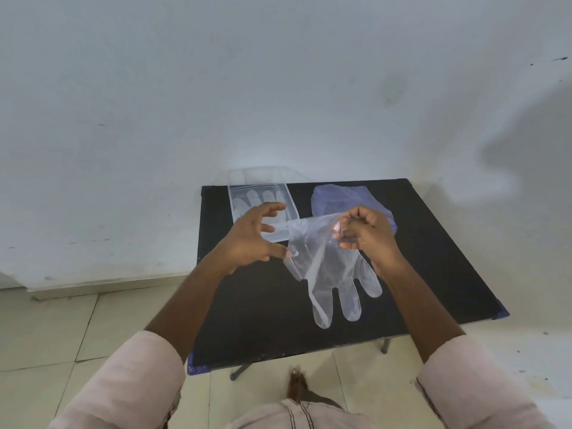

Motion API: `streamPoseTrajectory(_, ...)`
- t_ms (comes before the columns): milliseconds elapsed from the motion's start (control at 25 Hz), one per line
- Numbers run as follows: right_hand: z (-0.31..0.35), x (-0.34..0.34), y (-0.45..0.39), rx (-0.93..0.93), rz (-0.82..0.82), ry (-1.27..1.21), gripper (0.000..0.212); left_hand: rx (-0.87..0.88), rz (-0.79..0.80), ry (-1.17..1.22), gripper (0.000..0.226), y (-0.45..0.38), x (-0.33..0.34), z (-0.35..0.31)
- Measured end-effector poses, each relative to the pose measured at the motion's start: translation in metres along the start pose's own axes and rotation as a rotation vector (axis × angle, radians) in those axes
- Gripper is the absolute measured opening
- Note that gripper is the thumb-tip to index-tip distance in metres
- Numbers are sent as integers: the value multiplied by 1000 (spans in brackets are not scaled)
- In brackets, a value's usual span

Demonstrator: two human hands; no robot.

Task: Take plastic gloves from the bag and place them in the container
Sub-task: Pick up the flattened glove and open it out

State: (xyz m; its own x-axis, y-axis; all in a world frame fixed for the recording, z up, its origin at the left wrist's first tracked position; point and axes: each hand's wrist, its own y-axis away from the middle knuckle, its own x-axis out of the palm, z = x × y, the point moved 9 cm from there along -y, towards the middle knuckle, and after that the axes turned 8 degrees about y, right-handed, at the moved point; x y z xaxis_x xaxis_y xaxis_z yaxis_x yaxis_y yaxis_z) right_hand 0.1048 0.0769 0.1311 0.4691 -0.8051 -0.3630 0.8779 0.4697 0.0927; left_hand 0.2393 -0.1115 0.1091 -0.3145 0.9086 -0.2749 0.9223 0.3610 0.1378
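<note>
A clear plastic glove [332, 274] hangs above the black table [433, 258], fingers pointing down toward me. My right hand [368, 235] pinches its cuff at the top right. My left hand [253, 236] holds the cuff's left edge between thumb and finger, the other fingers spread. A clear rectangular container [240, 196] sits at the table's far left, with at least one glove lying flat inside and its lid standing open behind. A bluish plastic bag [334, 196] lies at the far middle, partly hidden behind my right hand.
The table stands against a white wall [278, 88] on a tiled floor [62, 329]. Its metal legs show below the near edge. My foot [297, 388] is on the floor just in front of the table.
</note>
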Motion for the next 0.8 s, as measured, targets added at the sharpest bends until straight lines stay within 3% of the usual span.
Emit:
streamPoseTrajectory(120, -3, 6, 0, 25, -9, 1, 9, -28, -16, 293, 92, 10, 27, 3)
streamPoseTrajectory(280, -1, 12, 3, 25, 32, 7, 7, -129, 50, 435, 88, 0, 44, 24)
streamPoseTrajectory(600, 5, 14, 7, 10, 82, 42, 7, -220, 376, 477, 41, -24, 63, 31)
streamPoseTrajectory(800, 4, 8, 3, -10, 77, 119, 7, -224, 410, 468, 21, -30, 66, 32)
